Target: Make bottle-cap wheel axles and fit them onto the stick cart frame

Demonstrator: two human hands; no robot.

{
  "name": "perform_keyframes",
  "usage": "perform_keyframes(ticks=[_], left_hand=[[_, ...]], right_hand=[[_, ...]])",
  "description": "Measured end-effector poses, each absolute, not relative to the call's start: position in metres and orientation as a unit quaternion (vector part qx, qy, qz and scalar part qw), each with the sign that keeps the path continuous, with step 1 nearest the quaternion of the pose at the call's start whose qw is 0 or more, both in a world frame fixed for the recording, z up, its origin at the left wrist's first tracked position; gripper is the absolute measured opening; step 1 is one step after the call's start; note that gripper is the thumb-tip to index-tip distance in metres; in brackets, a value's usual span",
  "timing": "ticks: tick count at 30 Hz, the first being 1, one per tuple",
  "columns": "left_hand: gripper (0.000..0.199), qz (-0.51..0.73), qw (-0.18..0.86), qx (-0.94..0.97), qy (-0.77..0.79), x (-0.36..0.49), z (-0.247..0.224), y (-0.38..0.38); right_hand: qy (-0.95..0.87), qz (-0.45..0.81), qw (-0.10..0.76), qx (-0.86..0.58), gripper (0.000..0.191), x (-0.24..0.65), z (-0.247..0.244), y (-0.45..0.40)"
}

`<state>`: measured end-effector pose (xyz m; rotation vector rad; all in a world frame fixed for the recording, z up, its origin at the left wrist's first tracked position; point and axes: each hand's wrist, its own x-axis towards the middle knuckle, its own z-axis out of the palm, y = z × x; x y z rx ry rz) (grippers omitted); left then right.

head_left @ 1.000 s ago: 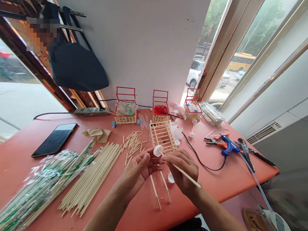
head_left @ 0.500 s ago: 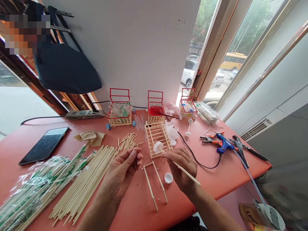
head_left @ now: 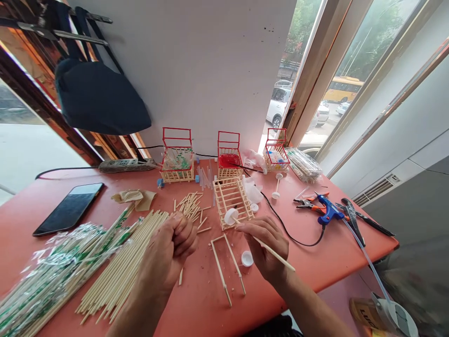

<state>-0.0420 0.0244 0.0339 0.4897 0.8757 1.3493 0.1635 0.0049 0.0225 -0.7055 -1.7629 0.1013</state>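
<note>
My right hand [head_left: 268,245] pinches a thin wooden stick [head_left: 280,260], which slants down to the right. At its upper end is a white plastic cap [head_left: 230,216], in front of a small slatted stick frame [head_left: 232,199]. My left hand [head_left: 171,250] is closed in a fist near the short cut sticks [head_left: 191,206]; whatever it may hold is hidden. Between my hands a U-shaped stick piece [head_left: 221,269] lies on the table. Beside it rests another white cap [head_left: 247,258].
Long sticks [head_left: 122,262] and a plastic-wrapped stick bundle [head_left: 56,276] lie left, near a phone [head_left: 68,209]. Small stick carts [head_left: 177,164] with red handles stand at the back. A blue glue gun [head_left: 329,211] and pliers [head_left: 305,203] lie right, with a black cord.
My left hand has shifted left and down from the middle, its fingers curling from a pinch into a fist. My right hand keeps the capped stick in nearly the same place.
</note>
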Motion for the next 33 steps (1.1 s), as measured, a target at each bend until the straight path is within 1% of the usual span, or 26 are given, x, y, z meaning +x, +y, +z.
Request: perform_keyframes(ticks=[4,7,13,19,23,26,29,33], left_hand=[[0.029,0.609,0.628,0.278,0.397,-0.045,0.031,0.024],[0.042,0.609,0.606,0.286,0.426,-0.048,0.027,0.024],[0.042,0.603,0.596,0.293,0.442,-0.053,0.026,0.026],[0.047,0.615,0.612,0.287,0.405,-0.053,0.031,0.025],[0.058,0.623,0.608,0.279,0.406,-0.053,0.031,0.026],[0.061,0.609,0.61,0.292,0.414,-0.051,0.029,0.027],[0.054,0.607,0.589,0.326,0.423,-0.049,0.028,0.027],[0.033,0.576,0.506,0.446,0.462,-0.051,0.022,0.029]], right_hand=[[-0.753,0.029,0.581,-0.308,0.03,0.165,0.024,0.005],[-0.755,0.02,0.577,-0.31,0.032,0.166,0.024,0.006],[-0.754,0.024,0.581,-0.305,0.033,0.165,0.023,0.006],[-0.752,0.022,0.584,-0.304,0.034,0.165,0.022,0.004],[-0.749,0.02,0.587,-0.306,0.033,0.166,0.02,0.004],[-0.75,0.019,0.588,-0.303,0.033,0.166,0.02,0.004],[-0.75,0.023,0.59,-0.299,0.033,0.165,0.021,0.004],[-0.752,0.03,0.589,-0.295,0.034,0.165,0.021,0.003]])
